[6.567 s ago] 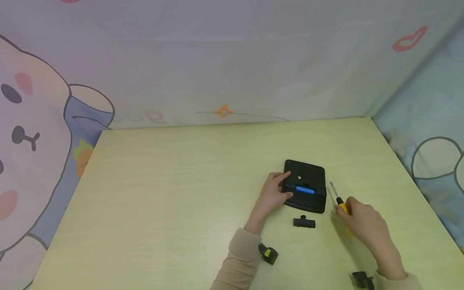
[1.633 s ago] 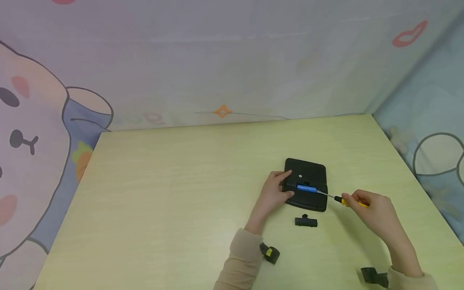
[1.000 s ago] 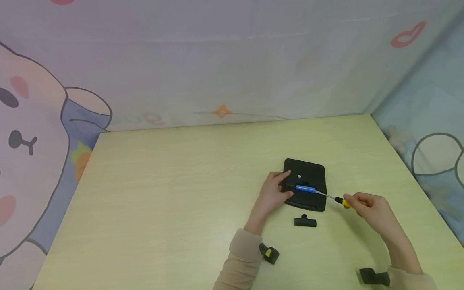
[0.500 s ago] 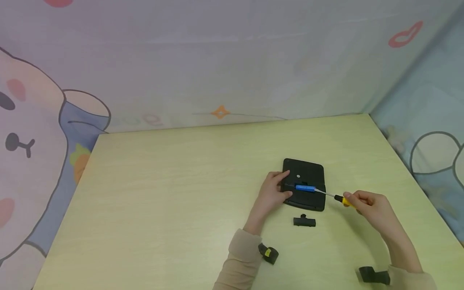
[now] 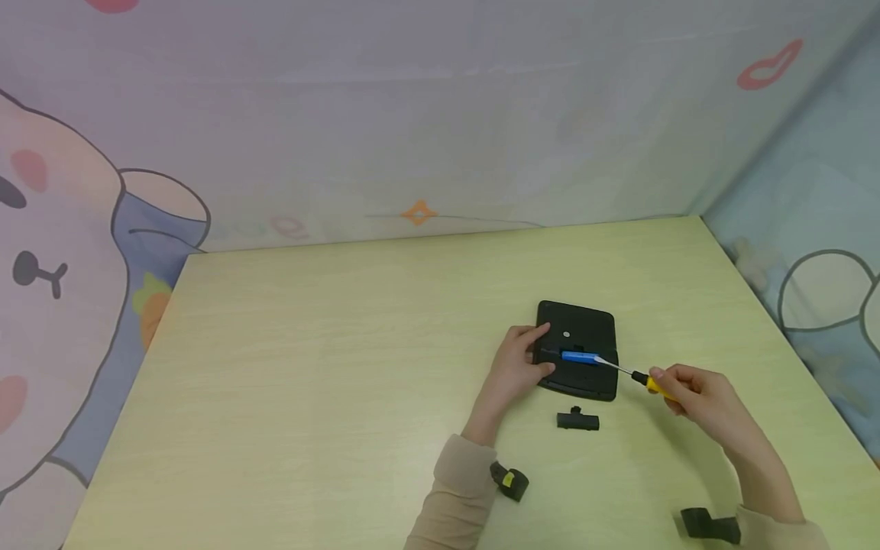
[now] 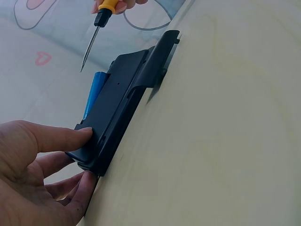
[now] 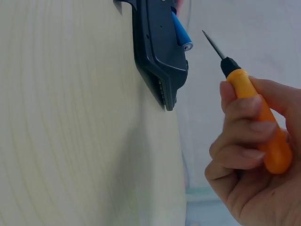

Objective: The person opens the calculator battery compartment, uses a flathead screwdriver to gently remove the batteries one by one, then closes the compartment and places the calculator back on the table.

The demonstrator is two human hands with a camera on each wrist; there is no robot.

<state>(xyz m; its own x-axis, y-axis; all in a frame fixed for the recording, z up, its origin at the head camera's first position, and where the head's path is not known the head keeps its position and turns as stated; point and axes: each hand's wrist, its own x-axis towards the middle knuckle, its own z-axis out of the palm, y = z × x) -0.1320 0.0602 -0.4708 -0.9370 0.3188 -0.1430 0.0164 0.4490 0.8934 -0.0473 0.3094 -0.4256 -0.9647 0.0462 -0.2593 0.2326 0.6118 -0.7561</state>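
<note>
A black calculator [image 5: 584, 325] lies back side up on the table, its battery slot uncovered. My left hand [image 5: 517, 365] grips its left edge, thumb on the back in the left wrist view. A blue battery [image 5: 579, 357] sits tilted in the slot, its right end [image 7: 188, 46] sticking up above the casing. My right hand [image 5: 697, 393] holds a screwdriver [image 7: 261, 115] with a yellow-orange handle, fingers wrapped round it. In both wrist views the screwdriver's metal tip [image 6: 82, 68] stands apart from the battery, over its raised end.
The black battery cover [image 5: 577, 421] lies on the table just in front of the calculator. Black wrist cameras [image 5: 510, 481] stick out from both sleeves. A patterned cloth [image 5: 440, 114] hangs behind the light wooden table [image 5: 309, 367].
Over six seconds ago the screwdriver was off to the right and the battery lay flat; its right end is now raised. In the last second the tip has shifted slightly left. The left hand stays put.
</note>
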